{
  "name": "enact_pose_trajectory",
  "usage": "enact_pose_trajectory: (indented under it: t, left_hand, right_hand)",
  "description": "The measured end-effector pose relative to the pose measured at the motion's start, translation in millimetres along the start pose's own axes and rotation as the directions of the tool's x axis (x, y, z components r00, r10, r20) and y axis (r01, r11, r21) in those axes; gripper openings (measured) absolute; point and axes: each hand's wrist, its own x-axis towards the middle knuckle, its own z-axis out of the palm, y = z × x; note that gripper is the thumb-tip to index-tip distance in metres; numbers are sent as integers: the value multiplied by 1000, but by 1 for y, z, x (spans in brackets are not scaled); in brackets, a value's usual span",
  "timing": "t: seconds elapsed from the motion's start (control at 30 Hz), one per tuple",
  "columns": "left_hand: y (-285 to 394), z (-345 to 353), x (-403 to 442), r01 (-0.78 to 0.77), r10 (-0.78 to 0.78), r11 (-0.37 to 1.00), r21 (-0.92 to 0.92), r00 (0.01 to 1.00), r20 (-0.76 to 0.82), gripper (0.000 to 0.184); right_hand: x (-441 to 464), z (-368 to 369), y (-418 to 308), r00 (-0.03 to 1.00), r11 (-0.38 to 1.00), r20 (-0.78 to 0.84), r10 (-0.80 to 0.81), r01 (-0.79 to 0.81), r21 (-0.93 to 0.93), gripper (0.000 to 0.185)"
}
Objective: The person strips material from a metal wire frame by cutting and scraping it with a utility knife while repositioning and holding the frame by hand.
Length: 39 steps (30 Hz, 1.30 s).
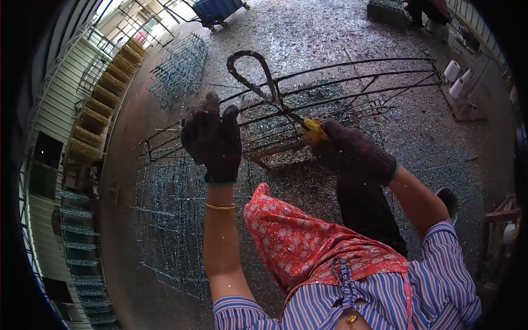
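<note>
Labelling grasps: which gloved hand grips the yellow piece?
The right hand: its fingers close on the yellow piece below the dark loop. The left hand is raised, fingers apart, gripping nothing.

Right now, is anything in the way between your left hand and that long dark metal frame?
Nothing visible blocks the gloved left hand; it is raised open beside the bars of the frame. The dark loop crosses the frame, but to that hand's right, not between them.
</note>
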Motion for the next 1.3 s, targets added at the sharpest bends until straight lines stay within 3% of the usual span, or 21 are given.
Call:
enact_pose_trajectory:
  t: [0.03, 0.07, 0.1, 0.13, 0.17, 0.2, 0.27, 0.3, 0.37, 0.4, 0.47, 0.5, 0.57, 0.7, 0.77, 0.87, 1.0, 1.1, 1.17, 1.27, 1.3]
  left_hand:
    - [12, -16, 3, -41, 39, 998, 51, 999, 27, 44]
    - [19, -29, 2, -82, 77, 992, 99, 995, 57, 45]
    - [19, -34, -5, -88, 82, 992, 95, 995, 62, 45]
    - [18, -37, -12, -135, 128, 988, 80, 988, 81, 59]
    - [18, -43, -18, -182, 175, 981, 64, 980, 99, 74]
    - [19, -51, -25, -184, 177, 981, 58, 978, 109, 74]
    - [24, -71, -35, -126, 146, 988, -92, 951, 273, 52]
    - [27, -79, -39, -130, 154, 986, -100, 948, 280, 52]
    - [33, -89, -46, -302, 216, 934, 189, 902, 373, 48]
    - [28, -80, -61, -357, 267, 900, 251, 905, 332, 49]
    - [37, -88, -72, -338, 276, 923, 186, 915, 296, 54]
    - [41, -92, -76, -315, 276, 939, 135, 929, 247, 59]
    - [42, -96, -84, -295, 268, 953, 63, 925, 270, 64]
    - [52, -107, -90, -330, 324, 943, -47, 873, 365, 77]
    - [54, -104, -91, -379, 392, 919, -109, 846, 363, 78]
    - [52, -99, -104, -398, 436, 900, -179, 823, 364, 78]
    - [57, -100, -107, -350, 393, 920, -178, 835, 386, 76]
    - [60, -97, -108, -325, 371, 928, -180, 842, 391, 77]
    - [68, -99, -113, -324, 357, 934, -151, 833, 422, 77]
    - [77, -86, -119, -294, 330, 944, -151, 842, 428, 77]
    - [80, -82, -120, -263, 309, 950, -167, 862, 402, 77]
  right_hand:
    - [-4, -10, -14, 897, 717, 150, 415, -424, 553, 34]
    - [-10, -19, -26, 649, 28, 487, 584, -616, 787, 36]
    - [-16, -26, -34, 647, 22, 487, 587, -613, 789, 36]
    - [-22, -33, -42, 723, 472, 422, 547, -682, 558, 39]
    - [-29, -37, -46, 789, 801, 396, 469, -569, 186, 41]
    - [-37, -39, -48, 785, 794, 398, 476, -577, 190, 41]
    - [-53, -39, -53, 763, 735, 480, 433, -607, 303, 40]
    - [-58, -38, -55, 761, 727, 477, 440, -614, 309, 40]
    - [-70, -36, -60, 643, 558, 551, 532, -756, 343, 38]
    - [-75, -34, -66, 631, 540, 553, 543, -767, 345, 38]
    - [-78, -33, -80, 444, 150, 693, 568, -884, 443, 37]
    - [-79, -32, -86, 437, 135, 691, 575, -885, 446, 37]
    - [-80, -30, -95, 295, -14, 721, 627, -921, 389, 35]
    - [-95, -20, -89, 265, -70, 761, 592, -924, 376, 34]
    - [-104, -16, -86, 266, -219, 811, 521, -876, 429, 32]
    - [-107, -15, -86, 280, -301, 849, 448, -847, 438, 31]
    - [-107, -3, -92, 263, -316, 834, 485, -836, 448, 31]
    - [-105, 0, -93, 306, -334, 806, 506, -792, 511, 33]
    - [-111, 11, -79, 527, 74, 658, 538, -807, 587, 28]
    - [-121, 23, -63, 807, 629, 427, 408, -588, 509, 21]
    - [-122, 20, -60, 805, 624, 423, 416, -591, 511, 21]
